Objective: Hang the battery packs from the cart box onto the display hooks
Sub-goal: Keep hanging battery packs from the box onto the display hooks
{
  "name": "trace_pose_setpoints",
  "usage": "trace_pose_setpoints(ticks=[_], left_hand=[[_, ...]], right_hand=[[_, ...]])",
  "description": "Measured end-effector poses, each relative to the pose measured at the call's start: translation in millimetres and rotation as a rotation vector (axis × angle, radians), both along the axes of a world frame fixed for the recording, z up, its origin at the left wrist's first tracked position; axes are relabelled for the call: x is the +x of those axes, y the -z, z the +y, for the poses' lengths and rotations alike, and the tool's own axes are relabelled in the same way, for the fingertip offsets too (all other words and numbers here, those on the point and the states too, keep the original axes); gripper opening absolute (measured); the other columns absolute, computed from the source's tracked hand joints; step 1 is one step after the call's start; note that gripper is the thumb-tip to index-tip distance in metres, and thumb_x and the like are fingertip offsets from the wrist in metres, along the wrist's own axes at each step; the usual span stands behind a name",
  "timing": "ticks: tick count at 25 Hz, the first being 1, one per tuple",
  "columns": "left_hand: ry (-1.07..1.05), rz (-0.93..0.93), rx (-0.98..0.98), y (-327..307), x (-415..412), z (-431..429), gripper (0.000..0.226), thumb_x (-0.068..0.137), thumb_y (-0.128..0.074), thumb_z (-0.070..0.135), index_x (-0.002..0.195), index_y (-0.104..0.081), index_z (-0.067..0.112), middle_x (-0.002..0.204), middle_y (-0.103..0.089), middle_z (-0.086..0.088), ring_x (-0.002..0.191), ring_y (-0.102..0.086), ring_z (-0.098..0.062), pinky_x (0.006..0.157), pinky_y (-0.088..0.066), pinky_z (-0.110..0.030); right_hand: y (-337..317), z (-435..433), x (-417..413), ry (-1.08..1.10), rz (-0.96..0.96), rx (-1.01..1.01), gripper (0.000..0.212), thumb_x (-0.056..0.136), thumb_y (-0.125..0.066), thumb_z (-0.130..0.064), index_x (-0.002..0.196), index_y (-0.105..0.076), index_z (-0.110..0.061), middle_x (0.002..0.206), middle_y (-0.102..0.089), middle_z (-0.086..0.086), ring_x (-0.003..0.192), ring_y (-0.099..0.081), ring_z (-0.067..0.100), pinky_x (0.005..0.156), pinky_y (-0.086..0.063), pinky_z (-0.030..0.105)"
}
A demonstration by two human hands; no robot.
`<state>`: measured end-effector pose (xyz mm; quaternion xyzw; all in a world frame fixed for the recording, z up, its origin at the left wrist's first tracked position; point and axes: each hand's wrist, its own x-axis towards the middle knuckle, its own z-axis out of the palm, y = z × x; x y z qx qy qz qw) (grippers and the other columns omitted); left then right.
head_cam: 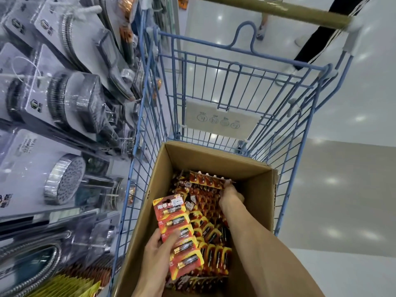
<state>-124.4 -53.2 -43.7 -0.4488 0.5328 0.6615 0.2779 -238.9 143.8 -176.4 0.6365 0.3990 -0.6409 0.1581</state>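
A brown cardboard box [255, 174] stands in a blue wire cart [214, 82] and holds several red and yellow battery packs [211, 230]. My left hand [159, 251] grips a long strip of battery packs [176, 230] over the near left side of the box. My right hand [230, 195] reaches deep into the box and pinches the edge of another battery pack strip [204, 180], lifted at the far end.
Display hooks on the left carry packaged shower heads [64, 183] and hoses. Yellow packets [64, 288] hang at the lower left. Another person's legs [327, 33] stand beyond the cart handle [267, 9]. Glossy floor lies to the right.
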Motion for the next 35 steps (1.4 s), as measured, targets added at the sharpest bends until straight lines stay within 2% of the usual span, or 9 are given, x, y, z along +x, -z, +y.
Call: trace_pose_setpoints(ticks=[2,3,6,11,15,19,24,29,35], left_hand=[[-0.007,-0.006,-0.003,2,3,-1,0.028,0.095,-0.071,0.019,0.123,-0.069,0.021,0.105,-0.079,-0.012,0.095,-0.077,-0.036,0.096,-0.056,-0.059],[-0.011,-0.003,-0.001,3,4,-1,0.028,0.095,-0.07,0.019,0.123,-0.068,0.021,0.106,-0.079,-0.013,0.095,-0.077,-0.036,0.096,-0.056,-0.059],[-0.033,-0.004,0.002,-1,8,2,0.029,0.095,-0.07,0.018,0.123,-0.067,0.021,0.106,-0.079,-0.012,0.095,-0.077,-0.036,0.096,-0.056,-0.058],[-0.075,0.025,-0.017,-11,17,5,0.027,0.096,-0.069,0.02,0.123,-0.068,0.025,0.104,-0.08,-0.011,0.094,-0.078,-0.035,0.097,-0.056,-0.059],[-0.104,0.065,-0.03,-26,26,9,0.027,0.096,-0.07,0.024,0.123,-0.067,0.025,0.105,-0.08,-0.01,0.094,-0.077,-0.036,0.096,-0.056,-0.062],[-0.118,0.169,-0.08,-46,36,11,0.027,0.096,-0.07,0.026,0.123,-0.068,0.029,0.105,-0.08,-0.007,0.094,-0.078,-0.035,0.094,-0.057,-0.062],[-0.179,0.341,-0.14,-88,58,9,0.026,0.094,-0.072,0.028,0.12,-0.071,0.03,0.103,-0.08,-0.006,0.091,-0.078,-0.032,0.089,-0.059,-0.059],[-0.29,0.512,-0.12,-145,116,16,0.021,0.096,-0.069,0.028,0.116,-0.072,0.024,0.1,-0.081,-0.008,0.08,-0.079,-0.025,0.069,-0.064,-0.041],[-0.356,0.764,-0.101,-210,230,27,0.02,0.104,-0.055,0.022,0.117,-0.068,0.016,0.098,-0.08,-0.01,0.076,-0.078,-0.024,0.059,-0.064,-0.036]], right_hand=[[10,0,6,0.092,0.015,-0.067,0.032,0.104,-0.05,-0.029,0.126,-0.059,-0.008,0.121,-0.067,0.007,0.105,-0.067,0.022,0.053,-0.057,0.026],[8,-2,11,0.143,0.021,-0.047,0.028,0.103,-0.055,-0.021,0.124,-0.06,-0.003,0.121,-0.068,0.007,0.103,-0.069,0.022,0.055,-0.058,0.024],[1,-8,21,0.385,0.039,-0.11,0.033,0.094,-0.067,0.0,0.127,-0.062,0.002,0.114,-0.072,0.012,0.103,-0.069,0.021,0.086,-0.061,0.03],[-48,-15,64,0.266,0.164,-0.236,0.035,0.095,-0.065,0.001,0.13,-0.06,-0.001,0.114,-0.07,0.013,0.102,-0.068,0.023,0.094,-0.056,0.036],[-95,-16,103,0.147,0.283,-0.244,0.044,0.098,-0.062,-0.005,0.141,-0.051,-0.009,0.126,-0.068,0.012,0.117,-0.064,0.024,0.109,-0.049,0.041],[-152,-1,129,0.033,0.41,-0.155,0.038,0.101,-0.061,-0.022,0.137,-0.054,-0.013,0.126,-0.07,0.008,0.118,-0.064,0.02,0.102,-0.049,0.035],[-222,24,147,-0.045,0.62,-0.076,0.029,0.1,-0.059,-0.034,0.123,-0.061,-0.017,0.117,-0.073,0.01,0.116,-0.068,0.022,0.102,-0.051,0.041],[-283,36,184,-0.063,0.786,-0.145,0.021,0.1,-0.06,-0.035,0.114,-0.064,-0.019,0.104,-0.074,0.007,0.108,-0.07,0.023,0.101,-0.053,0.05],[-349,30,258,-0.258,0.897,-0.272,0.065,0.091,-0.064,-0.049,0.138,-0.056,-0.005,0.127,-0.066,0.026,0.112,-0.066,0.038,0.104,-0.05,0.06]])
